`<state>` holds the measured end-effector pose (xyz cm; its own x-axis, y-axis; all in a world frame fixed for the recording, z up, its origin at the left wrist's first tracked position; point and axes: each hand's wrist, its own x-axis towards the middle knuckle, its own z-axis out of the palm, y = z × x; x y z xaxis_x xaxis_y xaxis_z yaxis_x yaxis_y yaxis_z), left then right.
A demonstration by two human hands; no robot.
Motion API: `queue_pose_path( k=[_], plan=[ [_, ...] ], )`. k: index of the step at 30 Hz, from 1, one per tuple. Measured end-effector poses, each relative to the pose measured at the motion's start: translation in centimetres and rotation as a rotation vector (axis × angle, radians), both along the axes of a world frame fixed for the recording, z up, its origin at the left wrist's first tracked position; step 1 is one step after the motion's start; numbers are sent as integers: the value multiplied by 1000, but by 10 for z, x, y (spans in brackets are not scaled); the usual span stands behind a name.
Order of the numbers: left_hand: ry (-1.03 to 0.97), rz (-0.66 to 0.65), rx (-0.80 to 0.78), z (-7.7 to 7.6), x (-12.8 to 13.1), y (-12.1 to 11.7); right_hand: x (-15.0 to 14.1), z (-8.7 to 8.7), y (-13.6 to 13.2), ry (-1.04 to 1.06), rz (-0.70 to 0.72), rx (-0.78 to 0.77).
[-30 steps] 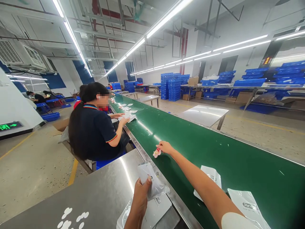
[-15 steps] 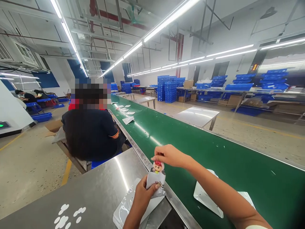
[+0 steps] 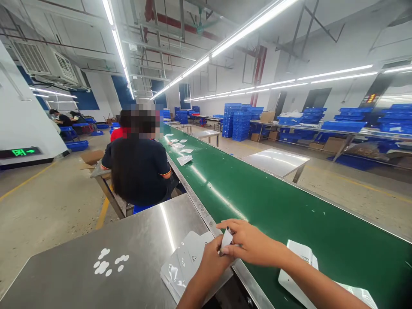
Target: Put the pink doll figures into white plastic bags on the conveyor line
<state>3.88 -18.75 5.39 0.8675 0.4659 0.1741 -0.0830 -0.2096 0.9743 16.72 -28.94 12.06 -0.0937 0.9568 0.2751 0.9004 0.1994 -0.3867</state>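
Above the metal edge of the conveyor, my left hand [image 3: 214, 257] is closed around a small white pouch [image 3: 227, 239]. Only the upper part of that pouch shows between my fingers. My right hand [image 3: 251, 243] meets it from the other side, thumb and fingers pressed on the pouch, index finger reaching over the top. The small figure with a red cap is out of sight at this moment. Under my left hand, flat white plastic bags [image 3: 183, 268] lie on the steel table [image 3: 141, 240]. Several round white stickers [image 3: 102, 268] are on the table farther left.
The green conveyor belt [image 3: 277, 201] runs away ahead, with white bags [image 3: 294, 274] near my right forearm and several pouches [image 3: 185, 160] farther along. A co-worker in a dark shirt [image 3: 138, 171] sits at its left side. A steel table [image 3: 278, 161] stands beyond the belt.
My right hand has come down from the figure's head onto the pouch. The figure no longer shows, and the pouch is turned in my left hand. The view has swung slightly left.
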Motion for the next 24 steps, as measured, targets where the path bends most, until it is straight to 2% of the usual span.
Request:
queue_pose_path(
  k=[2, 3, 5, 7, 8, 10, 12, 15, 17, 19, 21, 24],
  plan=[
    [1, -81, 17, 2, -3, -1, 13, -8, -1, 92, -25, -62],
    [1, -96, 36, 2, -7, 2, 22, -12, 0, 137, -91, -54],
    [64, -33, 166, -2, -21, 14, 44, -21, -1, 192, -318, 15],
    [229, 63, 444, -12, -42, 28, 69, -30, -4, 232, -517, 59],
    [323, 84, 612, -20, -54, 34, 81, -35, -7, 274, -572, 48],
    [477, 78, 910, -38, -76, 41, 104, -44, -13, 395, -622, -26],
    [561, 77, 1084, -55, -93, 41, 125, -53, -18, 463, -678, -141],
    [562, 185, 1207, -75, -107, 32, 144, -65, -18, 273, -847, -306],
    [526, 298, 1249, -83, -111, 25, 141, -70, -10, 64, -964, -255],
    [499, 407, 1262, -88, -113, 20, 122, -74, 3, -59, -935, -83],
    [488, 495, 1247, -90, -114, 15, 88, -79, 22, -61, -711, 53],
    [487, 564, 1206, -89, -118, 10, 23, -91, 53, -22, -333, 69]
  ],
)
